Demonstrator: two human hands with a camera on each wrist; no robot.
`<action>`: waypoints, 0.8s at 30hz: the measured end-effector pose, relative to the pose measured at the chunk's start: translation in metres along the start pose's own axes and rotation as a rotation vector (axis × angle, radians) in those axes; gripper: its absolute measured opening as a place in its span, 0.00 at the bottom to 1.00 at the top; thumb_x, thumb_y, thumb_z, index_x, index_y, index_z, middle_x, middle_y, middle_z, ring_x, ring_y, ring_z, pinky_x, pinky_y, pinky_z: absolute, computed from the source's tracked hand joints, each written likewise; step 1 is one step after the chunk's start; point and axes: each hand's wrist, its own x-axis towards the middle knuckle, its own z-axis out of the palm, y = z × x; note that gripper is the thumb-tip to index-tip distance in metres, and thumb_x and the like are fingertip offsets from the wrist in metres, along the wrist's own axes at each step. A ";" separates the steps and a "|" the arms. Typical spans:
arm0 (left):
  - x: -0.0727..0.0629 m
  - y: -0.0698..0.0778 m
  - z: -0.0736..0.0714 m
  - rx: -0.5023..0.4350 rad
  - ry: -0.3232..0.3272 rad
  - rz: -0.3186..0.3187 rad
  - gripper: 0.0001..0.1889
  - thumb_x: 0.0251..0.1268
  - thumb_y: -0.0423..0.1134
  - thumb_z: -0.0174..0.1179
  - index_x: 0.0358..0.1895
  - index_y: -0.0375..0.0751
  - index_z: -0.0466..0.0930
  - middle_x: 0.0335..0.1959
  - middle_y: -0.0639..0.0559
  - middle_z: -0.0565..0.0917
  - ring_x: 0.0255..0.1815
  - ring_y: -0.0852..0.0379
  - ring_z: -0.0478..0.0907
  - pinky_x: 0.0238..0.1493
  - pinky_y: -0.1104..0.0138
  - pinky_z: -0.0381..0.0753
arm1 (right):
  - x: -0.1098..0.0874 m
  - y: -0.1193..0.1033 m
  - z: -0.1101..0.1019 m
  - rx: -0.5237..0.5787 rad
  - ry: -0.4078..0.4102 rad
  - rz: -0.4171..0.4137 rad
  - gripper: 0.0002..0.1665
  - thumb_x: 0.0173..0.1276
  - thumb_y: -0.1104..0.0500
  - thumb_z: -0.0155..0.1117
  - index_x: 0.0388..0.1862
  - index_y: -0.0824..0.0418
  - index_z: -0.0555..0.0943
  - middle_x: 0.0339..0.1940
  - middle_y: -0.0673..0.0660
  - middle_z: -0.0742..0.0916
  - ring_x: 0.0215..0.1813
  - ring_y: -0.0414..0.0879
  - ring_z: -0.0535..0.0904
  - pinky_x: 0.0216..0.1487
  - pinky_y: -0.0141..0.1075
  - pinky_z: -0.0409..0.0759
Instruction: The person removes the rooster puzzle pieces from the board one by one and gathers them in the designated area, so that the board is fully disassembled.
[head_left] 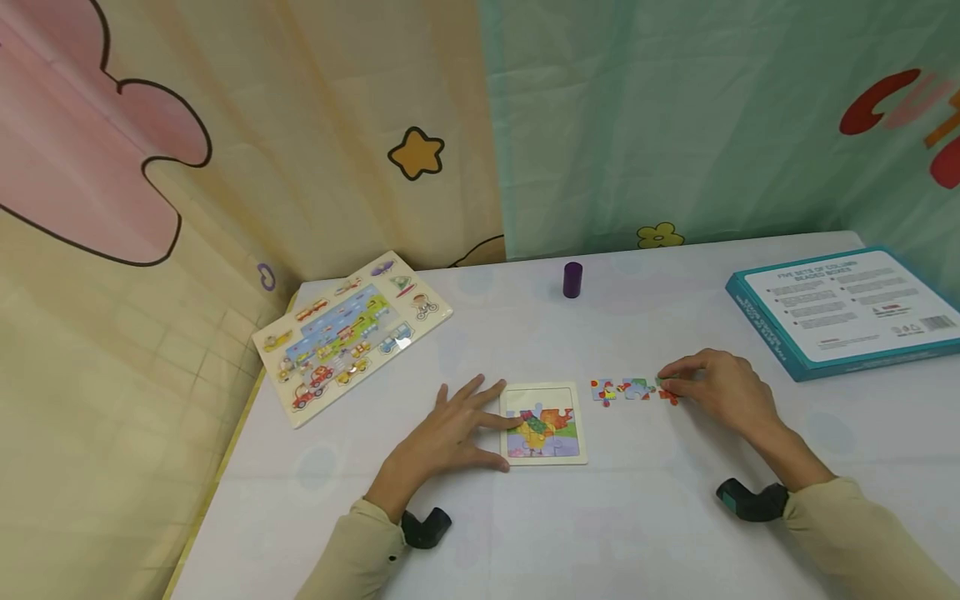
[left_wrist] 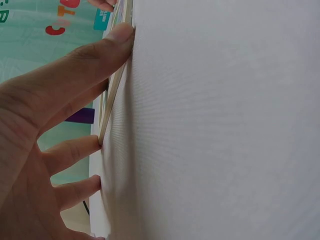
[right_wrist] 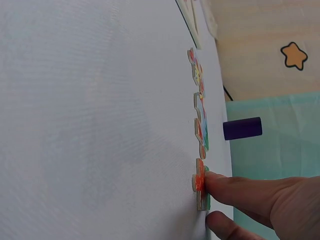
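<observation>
My left hand (head_left: 450, 433) rests at the left side of a small framed jigsaw puzzle (head_left: 543, 388), fingers spread. Its index finger lies over the fitted pieces; in the left wrist view the thumb (left_wrist: 121, 34) touches the frame's edge. The lower part of the frame holds joined pieces with a colourful picture; the upper part is bare. My right hand (head_left: 723, 392) pinches a red-and-green puzzle piece (right_wrist: 200, 192) at the table surface, partly hidden by the fingers. Left of it lie a blue-and-green piece (head_left: 636, 389) and a red, yellow and blue piece (head_left: 603, 391).
A larger vehicle puzzle board (head_left: 352, 333) lies at the back left. Behind the pieces stands a dark purple cylinder (head_left: 572, 280). A flat teal-and-white box (head_left: 847, 308) lies at the right. Patterned curtains (head_left: 637, 108) hang behind the white-covered table (head_left: 600, 533).
</observation>
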 end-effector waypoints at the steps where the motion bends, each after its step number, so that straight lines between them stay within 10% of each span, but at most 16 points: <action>1: 0.000 0.000 0.000 0.000 0.000 -0.001 0.34 0.44 0.60 0.75 0.60 0.62 0.81 0.77 0.51 0.58 0.79 0.41 0.45 0.67 0.30 0.39 | 0.000 0.000 0.000 0.000 0.000 0.002 0.11 0.62 0.54 0.70 0.43 0.55 0.89 0.53 0.67 0.83 0.58 0.67 0.73 0.35 0.49 0.73; 14: 0.000 0.001 -0.001 0.004 -0.004 -0.009 0.34 0.44 0.60 0.75 0.60 0.61 0.81 0.77 0.50 0.58 0.79 0.41 0.45 0.68 0.30 0.39 | -0.002 -0.005 0.000 -0.001 0.047 -0.016 0.14 0.66 0.51 0.67 0.44 0.58 0.89 0.45 0.66 0.85 0.46 0.59 0.76 0.27 0.40 0.70; 24: 0.000 0.002 -0.002 -0.007 -0.014 -0.019 0.33 0.45 0.59 0.75 0.61 0.62 0.81 0.78 0.52 0.57 0.79 0.43 0.44 0.68 0.31 0.38 | -0.003 -0.062 0.031 0.031 0.021 -0.214 0.08 0.62 0.61 0.71 0.39 0.62 0.88 0.32 0.53 0.83 0.31 0.45 0.73 0.29 0.36 0.73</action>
